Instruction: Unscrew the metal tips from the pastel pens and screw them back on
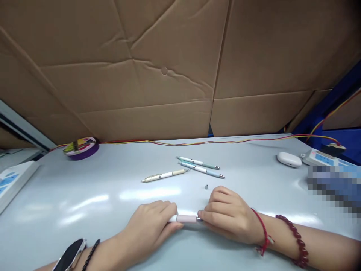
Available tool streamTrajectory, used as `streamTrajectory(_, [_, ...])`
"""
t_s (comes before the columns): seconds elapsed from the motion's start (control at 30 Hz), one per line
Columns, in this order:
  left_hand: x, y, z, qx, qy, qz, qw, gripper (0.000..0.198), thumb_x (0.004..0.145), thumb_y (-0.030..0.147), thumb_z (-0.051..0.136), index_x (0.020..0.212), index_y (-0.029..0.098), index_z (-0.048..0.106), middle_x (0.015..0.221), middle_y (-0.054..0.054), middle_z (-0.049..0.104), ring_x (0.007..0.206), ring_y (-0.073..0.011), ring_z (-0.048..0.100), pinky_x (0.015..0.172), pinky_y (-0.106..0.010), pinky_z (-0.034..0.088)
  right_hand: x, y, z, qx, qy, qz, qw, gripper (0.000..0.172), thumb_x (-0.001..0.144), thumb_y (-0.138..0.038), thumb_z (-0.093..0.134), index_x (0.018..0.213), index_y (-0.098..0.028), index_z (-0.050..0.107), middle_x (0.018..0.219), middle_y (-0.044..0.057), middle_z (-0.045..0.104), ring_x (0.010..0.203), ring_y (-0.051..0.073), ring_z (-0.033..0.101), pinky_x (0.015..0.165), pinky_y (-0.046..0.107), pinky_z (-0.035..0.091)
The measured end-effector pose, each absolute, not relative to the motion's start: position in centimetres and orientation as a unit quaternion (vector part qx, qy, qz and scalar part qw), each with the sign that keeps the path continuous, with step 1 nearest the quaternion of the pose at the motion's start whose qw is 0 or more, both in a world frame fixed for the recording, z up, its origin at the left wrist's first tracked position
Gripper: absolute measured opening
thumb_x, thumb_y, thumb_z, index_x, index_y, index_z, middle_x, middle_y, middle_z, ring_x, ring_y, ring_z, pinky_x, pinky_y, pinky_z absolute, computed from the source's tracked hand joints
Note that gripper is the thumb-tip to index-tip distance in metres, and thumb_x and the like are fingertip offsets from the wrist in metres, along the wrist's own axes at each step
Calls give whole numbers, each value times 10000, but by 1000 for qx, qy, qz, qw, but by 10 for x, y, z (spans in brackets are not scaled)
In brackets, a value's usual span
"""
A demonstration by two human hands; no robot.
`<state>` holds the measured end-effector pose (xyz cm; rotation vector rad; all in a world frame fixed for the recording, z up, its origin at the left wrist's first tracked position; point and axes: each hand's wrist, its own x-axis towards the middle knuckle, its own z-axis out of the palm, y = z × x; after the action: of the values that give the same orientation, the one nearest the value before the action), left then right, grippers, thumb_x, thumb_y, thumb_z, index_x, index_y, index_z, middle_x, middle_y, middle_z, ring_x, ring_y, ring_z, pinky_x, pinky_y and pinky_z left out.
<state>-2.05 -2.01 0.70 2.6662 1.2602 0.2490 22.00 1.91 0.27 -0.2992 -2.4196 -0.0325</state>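
My left hand and my right hand rest low on the grey table, both closed on the two ends of a pink and white pen lying level between them. Its metal tip end is pinched in my right fingers. A tiny grey part lies on the table just beyond my right hand. Further back lie three more pens: a beige one, a blue one and a green one.
A purple round tin sits at the back left, a white case and a power strip at the back right. A red-yellow wire runs along the cardboard wall. A white device lies at the left edge.
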Motion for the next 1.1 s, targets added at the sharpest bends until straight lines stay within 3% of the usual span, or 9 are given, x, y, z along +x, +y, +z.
streamTrajectory(0.1, [-21, -20, 6, 897, 424, 83, 93, 457, 998, 489, 134, 769, 213, 417, 697, 4, 566, 589, -181, 519, 524, -257, 303, 218, 20, 0, -124, -932, -12, 340, 149, 925, -197, 453, 883, -151, 588, 535, -2, 544, 527, 141, 446, 543, 286, 338])
streamTrajectory(0.37, [-20, -20, 7, 898, 424, 79, 85, 452, 1001, 468, 159, 762, 210, 443, 688, -1, 566, 574, -183, 516, 507, -265, 300, 217, 20, -5, -152, -939, -25, 308, 417, 990, -289, 330, 639, -183, 529, 482, -11, 466, 500, 137, 390, 515, 282, 283])
streamTrajectory(0.57, [-19, -21, 8, 898, 426, 77, 83, 487, 997, 489, 116, 769, 211, 444, 698, -4, 576, 592, -182, 531, 514, -260, 307, 216, 19, -2, -158, -938, 8, 308, 371, 992, -388, 322, 924, -140, 589, 610, 14, 587, 553, 140, 473, 522, 281, 321])
streamTrajectory(0.67, [-20, -21, 7, 897, 426, 72, 89, 478, 997, 488, 123, 770, 212, 440, 700, -2, 570, 589, -179, 526, 516, -258, 305, 215, 17, -1, -144, -937, -12, 317, 241, 971, -245, 391, 866, -154, 588, 572, -7, 561, 512, 127, 439, 473, 264, 291])
streamTrajectory(0.8, [-19, -20, 8, 897, 428, 70, 87, 464, 998, 484, 159, 752, 208, 441, 679, 2, 552, 569, -175, 514, 509, -257, 301, 216, 17, -3, -161, -941, 2, 298, 413, 999, -332, 298, 729, -175, 569, 531, -8, 518, 473, 126, 406, 444, 261, 272])
streamTrajectory(0.87, [-19, -20, 8, 897, 426, 75, 86, 468, 1001, 476, 151, 754, 206, 444, 684, 0, 557, 577, -177, 522, 512, -256, 307, 216, 16, -4, -176, -945, 19, 276, 469, 1001, -412, 243, 790, -168, 584, 578, 5, 552, 499, 132, 443, 458, 266, 291])
streamTrajectory(0.97, [-18, -20, 8, 897, 426, 73, 90, 468, 1000, 477, 153, 759, 204, 447, 693, -3, 566, 587, -181, 533, 511, -260, 314, 217, 17, -4, -171, -946, 25, 275, 398, 998, -379, 280, 893, -145, 585, 628, 11, 585, 525, 129, 467, 459, 262, 300])
streamTrajectory(1.03, [-18, -20, 8, 897, 427, 68, 89, 476, 997, 487, 155, 749, 203, 445, 690, -6, 566, 585, -183, 533, 508, -264, 315, 216, 18, -4, -158, -946, 14, 282, 343, 990, -297, 316, 818, -158, 579, 591, -2, 560, 505, 124, 437, 446, 258, 285])
streamTrajectory(1.1, [-18, -20, 9, 897, 428, 65, 87, 489, 995, 493, 142, 742, 203, 443, 689, -7, 566, 580, -182, 530, 506, -265, 315, 216, 18, -5, -154, -948, 8, 279, 394, 995, -304, 297, 736, -173, 564, 563, -6, 531, 492, 126, 412, 442, 261, 277])
